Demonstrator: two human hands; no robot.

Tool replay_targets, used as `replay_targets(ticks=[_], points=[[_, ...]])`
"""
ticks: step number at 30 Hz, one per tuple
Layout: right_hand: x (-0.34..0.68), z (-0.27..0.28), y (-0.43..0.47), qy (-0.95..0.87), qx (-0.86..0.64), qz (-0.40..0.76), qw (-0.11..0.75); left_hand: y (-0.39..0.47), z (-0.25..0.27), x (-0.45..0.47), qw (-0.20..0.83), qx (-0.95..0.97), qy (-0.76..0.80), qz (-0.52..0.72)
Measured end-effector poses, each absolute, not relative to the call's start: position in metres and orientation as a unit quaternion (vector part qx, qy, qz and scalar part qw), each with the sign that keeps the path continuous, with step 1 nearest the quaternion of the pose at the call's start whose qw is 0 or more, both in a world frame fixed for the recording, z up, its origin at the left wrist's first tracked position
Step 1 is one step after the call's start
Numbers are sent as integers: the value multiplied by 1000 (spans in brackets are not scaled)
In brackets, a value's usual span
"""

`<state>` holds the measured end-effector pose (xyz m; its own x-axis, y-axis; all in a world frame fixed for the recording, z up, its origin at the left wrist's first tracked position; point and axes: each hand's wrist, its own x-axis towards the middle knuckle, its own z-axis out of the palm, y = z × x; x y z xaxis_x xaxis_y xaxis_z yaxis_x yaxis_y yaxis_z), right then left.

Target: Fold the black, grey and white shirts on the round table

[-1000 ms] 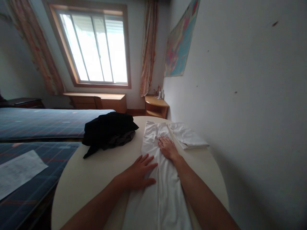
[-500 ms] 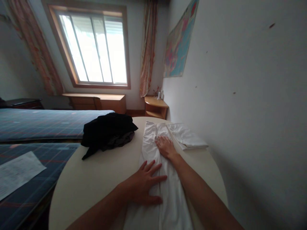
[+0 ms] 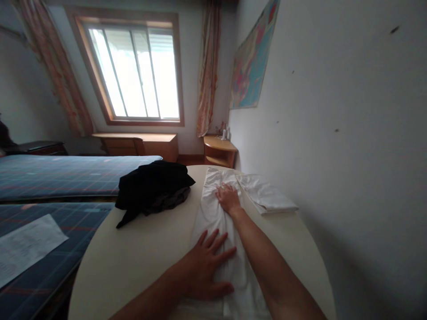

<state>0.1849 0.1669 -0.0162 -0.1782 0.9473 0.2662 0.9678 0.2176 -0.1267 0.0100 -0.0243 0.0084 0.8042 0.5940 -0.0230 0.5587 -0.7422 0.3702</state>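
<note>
A long white garment (image 3: 207, 213) stretches lengthwise along the round table, wrinkled at its far end, with a seam or fold line down its middle. My left hand (image 3: 208, 269) rests palm down on its near part, fingers spread apart. Farther up, my right hand (image 3: 228, 198) lies on the wrinkled far part with its fingers stretched over the fabric. Neither hand grips anything. Beside the right hand is a folded white cloth (image 3: 270, 195). The garment's near end is partly hidden under my left hand and right forearm.
The pale round table (image 3: 133, 258) also carries a heap of black clothing (image 3: 153, 182) at its far left. Blue plaid mattresses (image 3: 80, 175) stand to the left, with a printed paper sheet (image 3: 31, 246) on the nearer one. A white wall (image 3: 350, 178) runs along the right.
My right hand has slid slightly farther up the white garment and to the left. My left hand stays spread on the fabric, a little nearer. The view has shifted slightly.
</note>
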Motion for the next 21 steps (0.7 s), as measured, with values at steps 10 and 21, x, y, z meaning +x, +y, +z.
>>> replay_targets(ticks=[10,21], points=[[191,4,100,-798,-581,-28,156,-18,3,11,170,933,310,61],[229,-12,-17,-881,-434,103,159,-4,8,-5,225,916,286,169]])
